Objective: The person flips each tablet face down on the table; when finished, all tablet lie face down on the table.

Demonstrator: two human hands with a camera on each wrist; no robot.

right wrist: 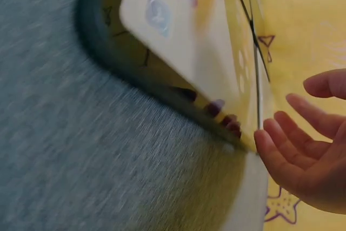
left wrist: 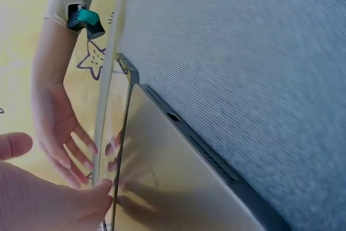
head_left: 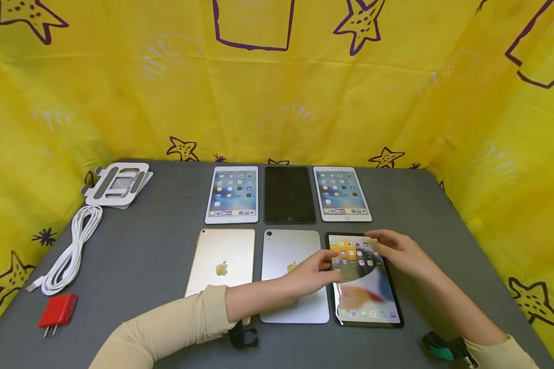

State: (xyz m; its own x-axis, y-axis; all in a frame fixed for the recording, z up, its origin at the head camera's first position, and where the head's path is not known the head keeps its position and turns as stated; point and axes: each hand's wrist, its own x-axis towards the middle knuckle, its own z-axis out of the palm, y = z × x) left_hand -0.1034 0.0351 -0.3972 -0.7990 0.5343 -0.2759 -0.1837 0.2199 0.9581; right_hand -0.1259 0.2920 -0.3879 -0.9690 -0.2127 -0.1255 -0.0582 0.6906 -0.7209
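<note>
A black-framed tablet (head_left: 369,287) with its screen lit lies face up at the front right of the grey table. My left hand (head_left: 307,274) is at its left edge, fingertips reaching over the screen side and thumb spread apart. At the upper right corner is my right hand (head_left: 399,251), with thumb and fingers apart. In the right wrist view the right fingertips (right wrist: 262,133) meet the tablet's edge. Under my left wrist lies a silver tablet (head_left: 286,312), back up. Beside that, a gold tablet (head_left: 221,251) is also back up, its lower part hidden by my left forearm.
Behind stand three tablets in a row, lying flat: a white one (head_left: 233,195), a black one (head_left: 290,195) and another white one (head_left: 342,195). At left lie a folding stand (head_left: 117,184), a coiled white cable (head_left: 74,251) and a red charger plug (head_left: 58,310). Yellow cloth (head_left: 258,102) surrounds the table.
</note>
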